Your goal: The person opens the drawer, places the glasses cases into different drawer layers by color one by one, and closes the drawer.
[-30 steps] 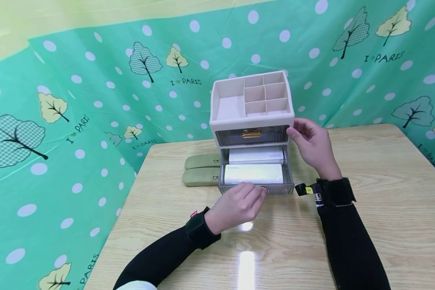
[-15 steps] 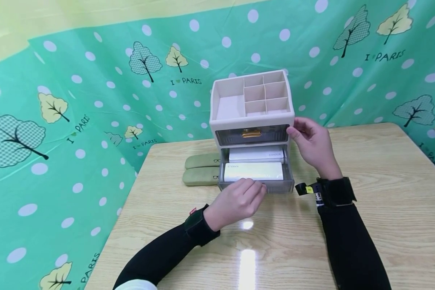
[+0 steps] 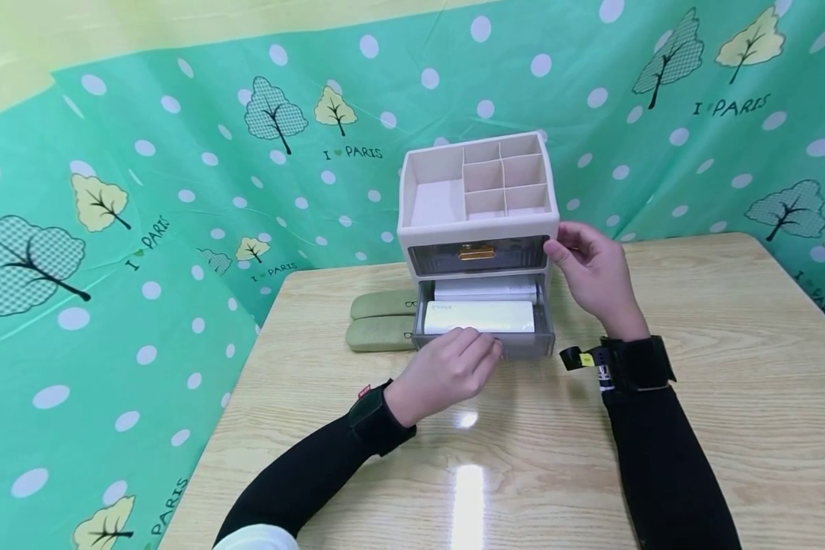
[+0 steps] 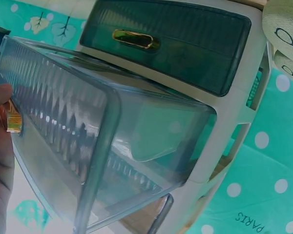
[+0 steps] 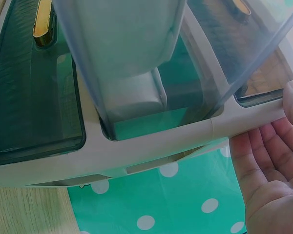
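White organizer (image 3: 477,229), head view: we see it near the far edge of the worktop (image 3: 729,344), middle drawer (image 3: 529,347) open, two white boxes (image 3: 480,316) inside.
Green cases (image 3: 380,334), head view: both lie just left of it, toward the far-left corner.
Left hand (image 4: 0,161), left wrist view: we see it pinching the drawer's gold handle (image 4: 12,119).
Right hand (image 5: 271,178), right wrist view: we see it gripping the organizer's edge, thumb on the front, fingers along the side.

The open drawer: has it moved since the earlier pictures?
Yes, inward: in the head view, the front of the open drawer is now nearer to the closed upper drawer, which has stayed in place.
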Demonstrator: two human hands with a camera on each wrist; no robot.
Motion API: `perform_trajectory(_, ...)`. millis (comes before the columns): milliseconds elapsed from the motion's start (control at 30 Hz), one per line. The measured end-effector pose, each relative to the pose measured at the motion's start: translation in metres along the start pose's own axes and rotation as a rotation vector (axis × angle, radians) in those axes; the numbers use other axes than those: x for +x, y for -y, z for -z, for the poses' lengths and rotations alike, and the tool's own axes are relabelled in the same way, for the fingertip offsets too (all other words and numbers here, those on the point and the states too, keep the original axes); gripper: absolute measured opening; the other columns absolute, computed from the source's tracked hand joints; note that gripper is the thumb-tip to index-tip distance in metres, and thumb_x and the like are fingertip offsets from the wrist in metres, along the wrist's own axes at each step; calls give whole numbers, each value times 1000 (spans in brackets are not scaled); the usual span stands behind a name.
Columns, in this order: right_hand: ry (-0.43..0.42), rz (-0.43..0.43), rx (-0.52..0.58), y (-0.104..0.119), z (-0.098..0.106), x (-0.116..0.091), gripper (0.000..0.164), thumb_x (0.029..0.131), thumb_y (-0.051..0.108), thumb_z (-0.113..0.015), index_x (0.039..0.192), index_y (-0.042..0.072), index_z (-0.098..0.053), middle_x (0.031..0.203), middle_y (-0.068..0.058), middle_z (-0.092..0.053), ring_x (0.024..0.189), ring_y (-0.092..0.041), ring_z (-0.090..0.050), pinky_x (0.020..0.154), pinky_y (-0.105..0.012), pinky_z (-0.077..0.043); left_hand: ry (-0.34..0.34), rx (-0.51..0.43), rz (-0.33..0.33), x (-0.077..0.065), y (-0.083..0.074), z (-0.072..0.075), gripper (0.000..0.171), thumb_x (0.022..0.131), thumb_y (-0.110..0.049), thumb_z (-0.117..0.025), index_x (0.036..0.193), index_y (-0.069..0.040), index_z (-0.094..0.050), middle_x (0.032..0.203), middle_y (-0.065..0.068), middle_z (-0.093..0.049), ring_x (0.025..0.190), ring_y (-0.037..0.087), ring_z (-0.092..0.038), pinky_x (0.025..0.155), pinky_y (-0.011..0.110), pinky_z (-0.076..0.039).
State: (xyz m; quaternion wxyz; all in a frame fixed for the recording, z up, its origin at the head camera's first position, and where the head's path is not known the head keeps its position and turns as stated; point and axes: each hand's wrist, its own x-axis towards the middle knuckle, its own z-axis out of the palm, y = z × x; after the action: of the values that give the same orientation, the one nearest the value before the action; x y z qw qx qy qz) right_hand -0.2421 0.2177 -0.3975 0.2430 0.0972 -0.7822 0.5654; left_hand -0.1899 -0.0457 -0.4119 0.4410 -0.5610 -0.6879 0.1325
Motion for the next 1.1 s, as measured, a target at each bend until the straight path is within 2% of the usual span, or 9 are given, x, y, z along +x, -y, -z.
perform_trajectory(500, -1, 5, 16, 0, -1, 1, 37, 100, 21, -68, 130, 0, -65, 116, -15, -68, 101, -8, -63, 86, -13, -52, 19, 4, 14, 6, 12, -13, 19, 99, 0, -60, 106, -3, -77, 95, 5, -72, 81, 15, -63, 74, 21, -56)
perform_trajectory(767, -1, -2, 3, 2, -1, 0, 36, 101, 21, -68, 130, 0, -65, 114, -15, -68, 99, -8, -62, 85, -13, -51, 45, -19, 52, 8, 19, -19, 19, 99, 1, -61, 108, -3, -77, 96, 5, -72, 82, 15, -63, 78, 22, -57)
perform_trajectory(1100, -5, -3, 1, 3, 0, 1, 36, 100, 19, -68, 129, -1, -66, 113, -14, -68, 99, -7, -62, 84, -12, -51, 52, -59, 98, 10, 26, -36, 19, 99, 2, -61, 108, -3, -77, 100, 6, -73, 87, 17, -65, 84, 24, -58)
